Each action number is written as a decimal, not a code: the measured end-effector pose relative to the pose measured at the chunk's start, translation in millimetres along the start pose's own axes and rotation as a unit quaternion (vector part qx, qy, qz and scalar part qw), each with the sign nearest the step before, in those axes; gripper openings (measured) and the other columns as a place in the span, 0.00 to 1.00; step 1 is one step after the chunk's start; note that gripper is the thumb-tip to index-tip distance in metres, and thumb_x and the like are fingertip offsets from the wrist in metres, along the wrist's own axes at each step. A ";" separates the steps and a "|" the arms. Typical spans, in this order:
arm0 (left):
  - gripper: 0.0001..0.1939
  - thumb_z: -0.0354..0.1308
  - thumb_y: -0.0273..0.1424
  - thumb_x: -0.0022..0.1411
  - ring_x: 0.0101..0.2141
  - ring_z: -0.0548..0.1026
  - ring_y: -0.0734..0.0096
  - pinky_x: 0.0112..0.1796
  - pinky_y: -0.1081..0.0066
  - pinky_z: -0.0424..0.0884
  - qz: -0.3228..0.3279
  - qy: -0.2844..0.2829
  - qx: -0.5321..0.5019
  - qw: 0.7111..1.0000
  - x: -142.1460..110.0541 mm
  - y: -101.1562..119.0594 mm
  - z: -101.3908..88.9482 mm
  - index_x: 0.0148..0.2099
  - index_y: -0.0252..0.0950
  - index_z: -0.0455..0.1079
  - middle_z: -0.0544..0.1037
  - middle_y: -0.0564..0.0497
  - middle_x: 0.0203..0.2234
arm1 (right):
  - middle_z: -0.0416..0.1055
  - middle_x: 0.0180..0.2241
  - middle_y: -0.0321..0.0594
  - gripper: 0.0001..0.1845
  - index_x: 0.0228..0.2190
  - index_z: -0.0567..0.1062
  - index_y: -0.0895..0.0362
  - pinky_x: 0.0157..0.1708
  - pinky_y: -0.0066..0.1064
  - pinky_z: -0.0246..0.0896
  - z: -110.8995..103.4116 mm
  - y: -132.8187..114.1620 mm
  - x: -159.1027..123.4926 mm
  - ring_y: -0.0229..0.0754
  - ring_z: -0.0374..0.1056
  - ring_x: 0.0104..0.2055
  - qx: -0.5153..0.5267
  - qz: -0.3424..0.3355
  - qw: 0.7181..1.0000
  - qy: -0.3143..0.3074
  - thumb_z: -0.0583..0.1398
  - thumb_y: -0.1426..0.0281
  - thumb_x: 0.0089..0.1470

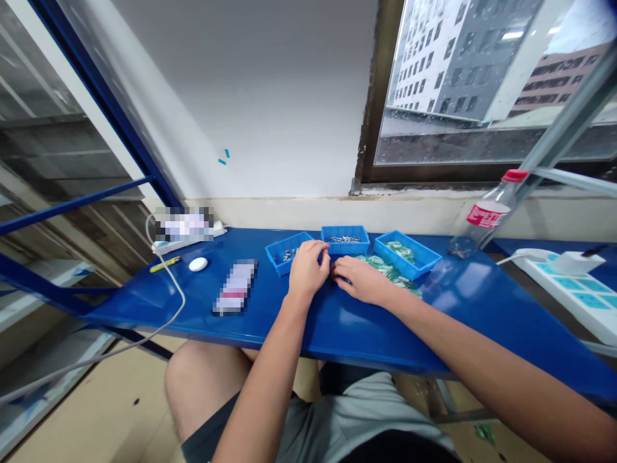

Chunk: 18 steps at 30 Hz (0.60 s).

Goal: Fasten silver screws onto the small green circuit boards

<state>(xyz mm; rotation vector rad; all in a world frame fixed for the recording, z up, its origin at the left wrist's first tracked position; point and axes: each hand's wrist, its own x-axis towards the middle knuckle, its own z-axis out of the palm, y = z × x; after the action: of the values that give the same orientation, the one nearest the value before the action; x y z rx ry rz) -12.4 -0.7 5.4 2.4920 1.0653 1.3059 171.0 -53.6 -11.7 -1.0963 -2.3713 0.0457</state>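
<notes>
My left hand (308,269) is above the blue table in front of the middle tray, fingers curled and thumb close to the fingertips. Just to its right, my right hand (360,278) rests low with its fingers bent inward. Both hands look closed, and whatever is between the fingertips is too small or hidden to make out. A blue tray of small metal parts (288,272) sits left of the hands, and another blue tray of metal pieces (345,249) is behind them. Several green-and-clear small packets (398,278) lie beside my right hand, near a third blue tray (424,264) holding more of them.
On the left of the blue table (284,321) lie a phone (235,287), a white round object (198,264), a yellow cutter (164,264) and a white cable (179,311). A red-capped bottle (486,215) and a white power strip (573,289) stand right. Wall and window are behind.
</notes>
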 end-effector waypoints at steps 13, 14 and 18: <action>0.18 0.50 0.36 0.75 0.36 0.83 0.64 0.45 0.68 0.77 -0.078 -0.116 -0.141 0.980 -1.4 15.0 1.8 0.59 0.41 0.75 0.85 0.51 0.34 | 0.80 0.35 0.40 0.07 0.40 0.76 0.53 0.38 0.38 0.74 -11.5 -9.2 -3.8 0.46 0.76 0.34 0.168 0.216 0.928 0.251 0.59 0.65 0.62; 0.18 0.50 0.36 0.74 0.37 0.84 0.64 0.45 0.68 0.77 -0.074 -0.127 -0.149 0.978 -1.8 15.7 2.3 0.58 0.41 0.76 0.86 0.51 0.36 | 0.80 0.36 0.41 0.08 0.40 0.76 0.53 0.38 0.38 0.74 -11.9 -10.3 -3.8 0.46 0.77 0.34 0.176 0.215 0.926 0.254 0.59 0.64 0.62; 0.18 0.50 0.31 0.72 0.40 0.84 0.64 0.46 0.68 0.78 -0.065 -0.141 -0.155 0.976 -2.4 17.4 3.7 0.55 0.41 0.78 0.86 0.51 0.42 | 0.81 0.38 0.41 0.09 0.40 0.77 0.52 0.37 0.38 0.75 -12.9 -13.9 -2.5 0.47 0.78 0.34 0.165 0.208 0.931 0.252 0.59 0.62 0.62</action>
<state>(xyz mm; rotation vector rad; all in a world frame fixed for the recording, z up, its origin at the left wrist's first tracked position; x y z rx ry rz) -1.3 -14.4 8.7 2.2464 0.8688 0.9608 168.7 -67.2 1.7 -1.2440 -1.5831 0.2690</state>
